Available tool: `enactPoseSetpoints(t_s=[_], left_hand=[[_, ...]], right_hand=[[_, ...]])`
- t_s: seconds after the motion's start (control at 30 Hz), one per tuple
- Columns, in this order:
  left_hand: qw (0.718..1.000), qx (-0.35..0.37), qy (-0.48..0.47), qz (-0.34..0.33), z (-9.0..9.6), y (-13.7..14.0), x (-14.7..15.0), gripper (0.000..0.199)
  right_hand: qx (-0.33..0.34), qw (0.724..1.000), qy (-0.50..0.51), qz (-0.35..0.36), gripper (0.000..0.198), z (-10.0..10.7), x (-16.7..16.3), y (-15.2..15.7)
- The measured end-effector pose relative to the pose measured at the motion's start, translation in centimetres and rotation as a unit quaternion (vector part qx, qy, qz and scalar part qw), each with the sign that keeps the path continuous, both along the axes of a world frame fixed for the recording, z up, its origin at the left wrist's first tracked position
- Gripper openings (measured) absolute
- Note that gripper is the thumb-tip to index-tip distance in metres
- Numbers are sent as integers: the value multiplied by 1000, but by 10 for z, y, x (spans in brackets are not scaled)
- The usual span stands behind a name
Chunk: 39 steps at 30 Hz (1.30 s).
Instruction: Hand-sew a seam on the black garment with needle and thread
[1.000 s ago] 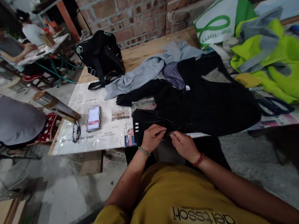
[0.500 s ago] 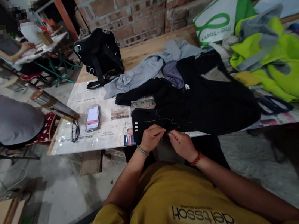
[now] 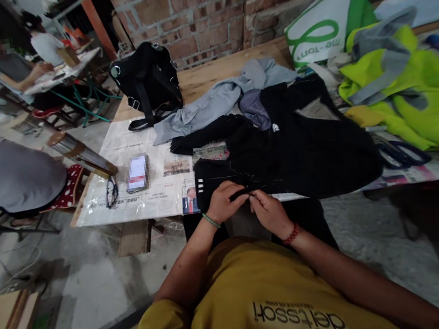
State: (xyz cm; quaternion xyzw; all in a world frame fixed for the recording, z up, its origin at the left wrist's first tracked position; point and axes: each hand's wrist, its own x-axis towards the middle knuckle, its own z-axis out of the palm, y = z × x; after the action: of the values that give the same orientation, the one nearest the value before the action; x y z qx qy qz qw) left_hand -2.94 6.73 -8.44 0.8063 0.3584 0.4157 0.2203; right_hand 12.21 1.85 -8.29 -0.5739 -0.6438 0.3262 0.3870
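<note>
A black garment (image 3: 312,144) with white loose threads lies spread along the table's front edge. My left hand (image 3: 224,202), with a green bead bracelet, is closed on the garment's near edge, thumb and fingers pinching the dark cloth. Close beside it, my right hand (image 3: 269,213), wearing a red bracelet, has its thumb and forefinger pressed together at the same edge. Whatever the right fingertips pinch is too small to make out. The fingertips of both hands nearly touch.
Behind the garment are a grey cloth (image 3: 210,105) and a black bag (image 3: 147,78). A phone (image 3: 137,173), glasses (image 3: 111,191) and a metallic cylinder (image 3: 82,153) stand or lie left. Scissors (image 3: 403,152), a neon-yellow garment (image 3: 408,95) and a green-white bag (image 3: 322,26) are right. A seated person (image 3: 3,165) is left.
My left fingers have shifted slightly right, bringing the thumb nearer the right fingertips. My right hand has moved only a little. The garment lies almost as before.
</note>
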Motion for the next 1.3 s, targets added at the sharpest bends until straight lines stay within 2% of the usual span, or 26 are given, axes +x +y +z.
enactPoseSetpoints(t_s=[0.27,0.53,0.8,0.93,1.07,1.2,1.3], left_hand=[[999,-37,-34,17,-6,2,0,12],[999,-27,-29,32,-7,1,1,14],[999,-8,-36,23,-11,2,0,14],[1000,12,-24,-5,-13,3,-2,14],[999,35,1,-17,-13,3,-3,16],[1000,28,10,-5,-9,1,-1,17],[1000,19,1,13,-7,0,0,16]], right_hand=[[-59,998,15,-7,27,0,1,-5],[-133,989,68,7,26,-7,0,-11],[-83,994,77,0,26,-7,1,-4],[-74,994,78,-4,27,-3,-2,5],[-106,989,101,-14,27,0,-6,14],[-158,978,137,-9,29,2,-4,16],[-171,979,109,7,33,12,11,9]])
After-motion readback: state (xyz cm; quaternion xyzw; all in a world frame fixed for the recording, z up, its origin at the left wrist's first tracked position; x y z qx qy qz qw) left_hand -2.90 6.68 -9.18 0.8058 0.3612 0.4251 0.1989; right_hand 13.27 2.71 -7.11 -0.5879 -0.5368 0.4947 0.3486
